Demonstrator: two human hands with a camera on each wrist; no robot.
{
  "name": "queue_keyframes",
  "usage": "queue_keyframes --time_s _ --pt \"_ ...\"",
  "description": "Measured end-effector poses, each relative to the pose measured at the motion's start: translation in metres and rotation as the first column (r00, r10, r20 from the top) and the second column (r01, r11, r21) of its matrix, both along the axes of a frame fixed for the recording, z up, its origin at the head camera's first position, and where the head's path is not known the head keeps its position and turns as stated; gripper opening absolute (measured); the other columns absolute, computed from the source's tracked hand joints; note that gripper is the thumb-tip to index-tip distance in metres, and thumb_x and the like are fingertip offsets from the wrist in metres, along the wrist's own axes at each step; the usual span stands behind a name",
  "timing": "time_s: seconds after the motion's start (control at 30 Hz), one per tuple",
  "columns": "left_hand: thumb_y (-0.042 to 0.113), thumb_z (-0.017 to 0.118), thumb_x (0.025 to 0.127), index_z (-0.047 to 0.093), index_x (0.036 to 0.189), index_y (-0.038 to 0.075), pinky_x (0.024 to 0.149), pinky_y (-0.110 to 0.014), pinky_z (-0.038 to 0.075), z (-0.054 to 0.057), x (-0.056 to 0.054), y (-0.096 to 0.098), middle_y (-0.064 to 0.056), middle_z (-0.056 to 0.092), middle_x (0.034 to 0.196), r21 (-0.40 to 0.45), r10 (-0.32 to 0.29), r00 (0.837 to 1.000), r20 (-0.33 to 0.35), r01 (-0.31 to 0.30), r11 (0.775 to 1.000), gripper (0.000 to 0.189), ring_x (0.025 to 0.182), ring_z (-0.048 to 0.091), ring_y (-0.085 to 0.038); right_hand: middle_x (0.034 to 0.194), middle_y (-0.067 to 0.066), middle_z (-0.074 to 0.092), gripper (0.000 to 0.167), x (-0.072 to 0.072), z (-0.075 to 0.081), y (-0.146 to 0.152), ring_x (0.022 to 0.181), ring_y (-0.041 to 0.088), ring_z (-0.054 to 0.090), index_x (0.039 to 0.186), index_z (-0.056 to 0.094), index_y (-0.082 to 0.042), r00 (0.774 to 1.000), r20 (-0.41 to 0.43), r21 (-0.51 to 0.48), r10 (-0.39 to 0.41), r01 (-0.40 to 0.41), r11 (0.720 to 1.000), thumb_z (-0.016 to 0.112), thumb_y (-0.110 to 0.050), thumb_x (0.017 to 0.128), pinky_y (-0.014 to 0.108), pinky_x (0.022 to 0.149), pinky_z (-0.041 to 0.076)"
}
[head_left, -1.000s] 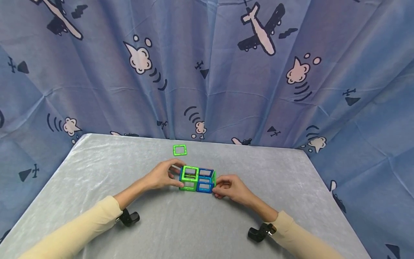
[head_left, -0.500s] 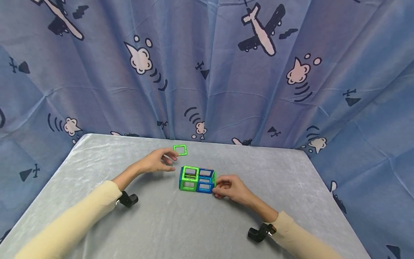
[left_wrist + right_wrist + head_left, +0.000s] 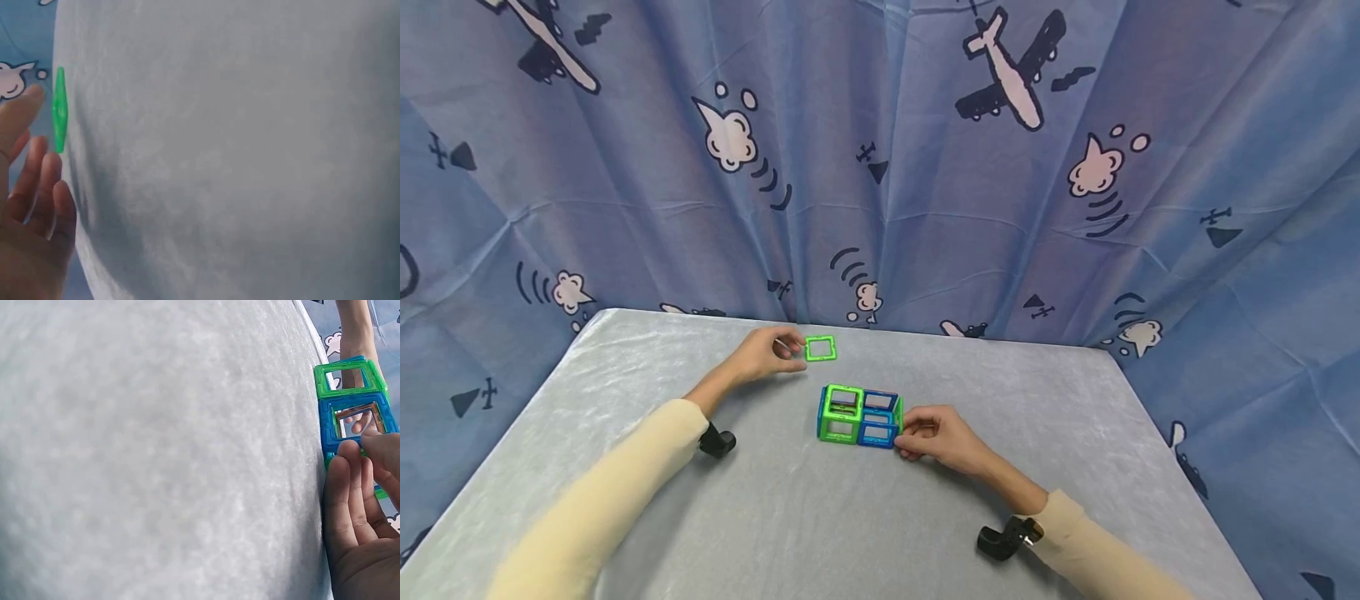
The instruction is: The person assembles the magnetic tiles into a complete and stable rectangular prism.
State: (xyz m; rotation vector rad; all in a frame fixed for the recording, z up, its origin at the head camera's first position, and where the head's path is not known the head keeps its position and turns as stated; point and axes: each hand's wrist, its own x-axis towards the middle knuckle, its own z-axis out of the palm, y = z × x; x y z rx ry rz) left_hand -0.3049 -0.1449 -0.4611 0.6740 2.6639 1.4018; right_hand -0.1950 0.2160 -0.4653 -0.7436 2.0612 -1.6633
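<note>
My left hand (image 3: 760, 352) is beside a loose green square magnetic tile (image 3: 821, 348) lying flat near the table's far edge. Its thumb and fingers are spread at the tile's left side, and the left wrist view shows a gap between the fingertips and the tile (image 3: 60, 109). A box-shaped block of magnetic tiles (image 3: 860, 417) stands at the middle, green at the left and blue at the right, with a green right end. My right hand (image 3: 943, 437) holds that right end, thumb at the front corner, other fingers partly hidden.
A pale grey cloth covers the table (image 3: 820, 525). Behind it hangs a blue curtain (image 3: 880, 167) printed with planes and clouds. Black cameras (image 3: 717, 442) are strapped to both wrists.
My left hand has let go of the tile block's left end and moved back to the loose green tile. The right hand and block have stayed in place.
</note>
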Motion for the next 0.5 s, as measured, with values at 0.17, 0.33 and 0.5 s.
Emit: queue_keyframes --time_s 0.17,0.33,0.5 --pt "0.011 0.089 0.080 0.071 0.109 -0.001 0.080 -0.040 0.053 -0.005 -0.004 0.001 -0.012 0.069 0.097 -0.015 0.003 0.998 -0.070 -0.004 1.000 0.036 0.086 0.065 -0.026 0.091 0.027 0.069 0.018 0.000 0.001 -0.001 0.076 0.020 0.068 0.110 0.067 0.015 1.000 0.010 0.008 -0.006 0.006 1.000 0.068 0.004 0.095 0.035 0.068 0.060" --pt "0.009 0.089 0.077 0.071 0.101 -0.001 0.069 -0.032 0.049 -0.012 -0.006 0.001 -0.008 0.065 0.086 0.019 0.013 0.989 -0.150 -0.010 1.000 0.031 0.073 0.059 -0.020 0.091 0.026 0.069 0.018 0.001 0.003 -0.001 0.075 0.020 0.068 0.110 0.067 0.014 1.000 0.024 0.019 -0.016 0.016 1.000 0.069 0.004 0.095 0.035 0.069 0.060" --pt "0.010 0.091 0.076 0.074 0.098 0.001 0.067 -0.030 0.047 -0.016 -0.009 0.004 -0.005 0.065 0.083 0.019 0.043 0.991 -0.129 -0.041 0.999 0.030 0.071 0.056 -0.017 0.091 0.026 0.069 0.017 0.001 0.003 -0.002 0.075 0.021 0.068 0.109 0.067 0.014 1.000 0.015 0.022 -0.015 0.015 1.000 0.069 0.004 0.095 0.034 0.068 0.060"
